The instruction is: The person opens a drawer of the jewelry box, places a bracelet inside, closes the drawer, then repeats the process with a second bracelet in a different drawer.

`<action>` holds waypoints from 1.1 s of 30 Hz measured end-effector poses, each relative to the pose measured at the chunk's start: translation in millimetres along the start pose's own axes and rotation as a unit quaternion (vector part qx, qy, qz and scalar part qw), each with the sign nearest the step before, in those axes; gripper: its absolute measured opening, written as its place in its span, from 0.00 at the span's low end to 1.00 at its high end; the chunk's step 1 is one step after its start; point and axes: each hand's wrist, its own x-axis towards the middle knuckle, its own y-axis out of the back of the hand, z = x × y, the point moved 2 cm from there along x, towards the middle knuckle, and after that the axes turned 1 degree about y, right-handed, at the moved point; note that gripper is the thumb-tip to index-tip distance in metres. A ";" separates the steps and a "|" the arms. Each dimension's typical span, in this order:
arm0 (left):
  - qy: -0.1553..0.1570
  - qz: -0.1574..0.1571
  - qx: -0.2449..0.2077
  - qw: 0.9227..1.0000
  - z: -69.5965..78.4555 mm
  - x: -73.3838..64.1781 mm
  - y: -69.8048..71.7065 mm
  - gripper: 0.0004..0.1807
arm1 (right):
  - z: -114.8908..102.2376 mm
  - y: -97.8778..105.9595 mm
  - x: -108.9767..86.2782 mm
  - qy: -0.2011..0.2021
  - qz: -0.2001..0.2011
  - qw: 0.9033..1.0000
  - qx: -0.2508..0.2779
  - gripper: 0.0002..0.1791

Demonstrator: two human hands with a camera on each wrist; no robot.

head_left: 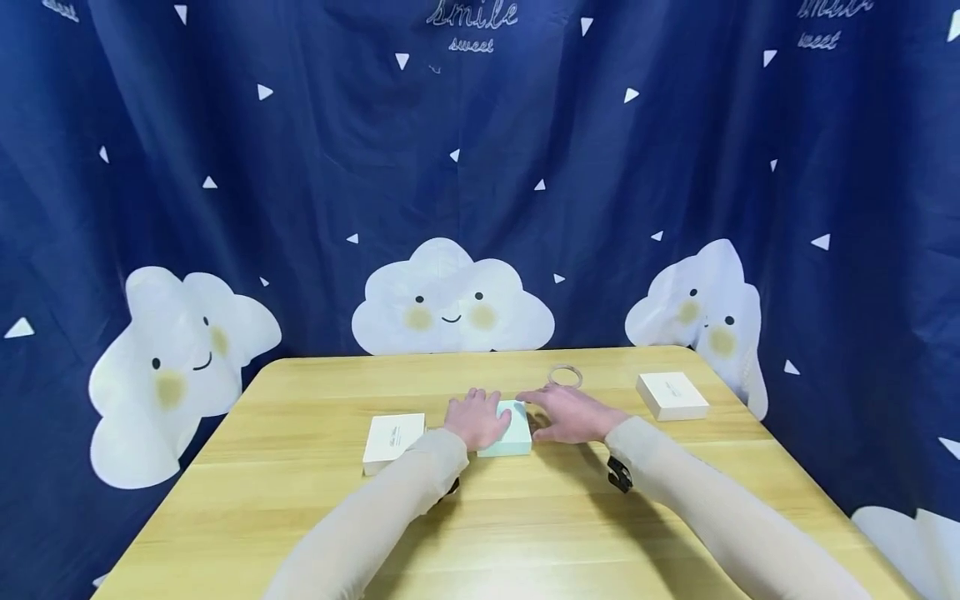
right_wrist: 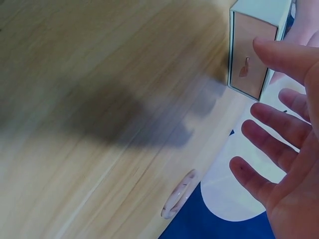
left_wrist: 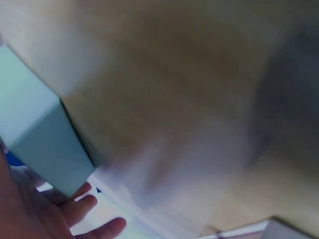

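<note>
right wrist view: pink-fronted mint box (right_wrist: 244,40), left hand (head_left: 474,420) clasping it, right hand's (head_left: 572,414) fingers apart

Between the left hand (head_left: 476,419) and right hand (head_left: 568,412), the mint box (head_left: 517,423) looks like smooth matt card, as do the white boxes (head_left: 393,437) on either side. The table (head_left: 525,533) beneath appears smooth, faintly glossy wood. Beyond the right hand, the ring (right_wrist: 192,175) looks polished; behind, the curtain (head_left: 322,183) is creased cloth.

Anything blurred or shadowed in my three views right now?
Left wrist: the tabletop looks smeared, while the mint box shows crisper edges; right wrist: a broad soft shadow crosses the tabletop, its wood grain readable; head: fairly sharp, with a shadow beneath the right sleeve.
</note>
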 end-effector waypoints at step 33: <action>-0.101 -0.060 -0.011 0.993 -23.0 -17.4 34.3 0.60 | -6.4 1.2 1.6 -0.005 -0.042 0.998 0.037 0.49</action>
